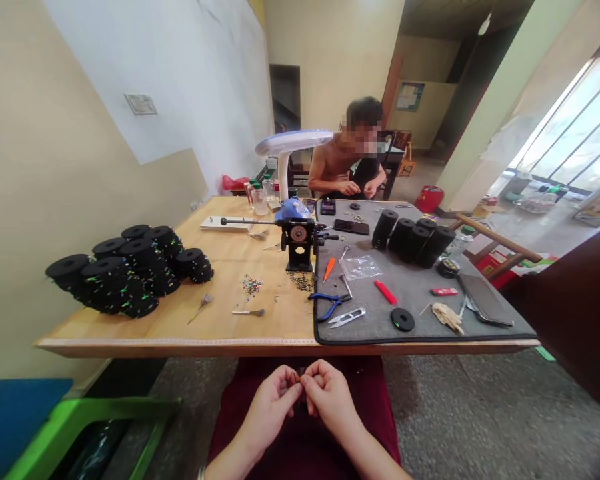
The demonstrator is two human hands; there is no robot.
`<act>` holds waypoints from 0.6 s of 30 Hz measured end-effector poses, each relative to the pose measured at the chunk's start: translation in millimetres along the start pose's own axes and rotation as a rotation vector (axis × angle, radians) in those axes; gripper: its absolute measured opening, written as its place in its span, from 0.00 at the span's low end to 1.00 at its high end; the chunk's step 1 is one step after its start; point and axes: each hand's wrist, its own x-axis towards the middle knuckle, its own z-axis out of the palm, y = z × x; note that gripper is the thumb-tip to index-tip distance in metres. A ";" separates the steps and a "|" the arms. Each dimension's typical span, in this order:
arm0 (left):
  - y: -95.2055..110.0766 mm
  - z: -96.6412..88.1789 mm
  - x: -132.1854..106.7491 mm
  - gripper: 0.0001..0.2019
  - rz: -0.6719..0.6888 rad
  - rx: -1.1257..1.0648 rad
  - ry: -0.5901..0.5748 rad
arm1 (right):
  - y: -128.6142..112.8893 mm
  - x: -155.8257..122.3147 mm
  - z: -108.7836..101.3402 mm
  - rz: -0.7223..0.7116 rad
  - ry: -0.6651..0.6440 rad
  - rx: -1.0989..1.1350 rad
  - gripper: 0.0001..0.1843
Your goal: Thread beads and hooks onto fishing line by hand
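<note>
My left hand (274,402) and my right hand (331,399) meet above my lap, just below the table's front edge. The fingers of both are pinched, thumbs against fingertips. A small orange piece (297,378) shows between them; its kind is too small to make out. Something dark hangs under the fingers, mostly hidden. On the table beyond lie thread snips (347,318), blue-handled pliers (331,305) and a flat black foam disc (403,319). A black device with a dial (299,235) and a long rod stands farther back.
Stacked black foam spools (139,257) with colourful bits cover the table's left; plain black foam rolls (414,239) stand on the grey mat (370,330). Loose beads (251,285) lie mid-table. A lamp (294,141) rises behind; another person (347,167) sits across. A green stool (75,417) is at left.
</note>
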 end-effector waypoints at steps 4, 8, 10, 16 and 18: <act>-1.3 0.4 0.8 0.15 -0.002 -0.005 0.001 | -0.1 -0.4 -0.7 0.005 -0.003 -0.021 0.19; -3.6 1.6 0.8 0.15 0.003 -0.016 -0.002 | 3.4 0.0 -1.0 -0.018 0.002 -0.042 0.17; -4.4 2.6 0.4 0.14 -0.012 -0.070 -0.010 | 6.0 0.7 -0.3 -0.019 0.012 -0.029 0.18; -2.3 3.2 -1.4 0.16 -0.146 -0.359 0.026 | 8.2 1.9 2.4 -0.004 0.031 0.039 0.19; -0.6 2.7 -1.6 0.17 -0.175 -0.392 0.003 | 8.1 1.8 2.4 0.013 0.024 0.059 0.19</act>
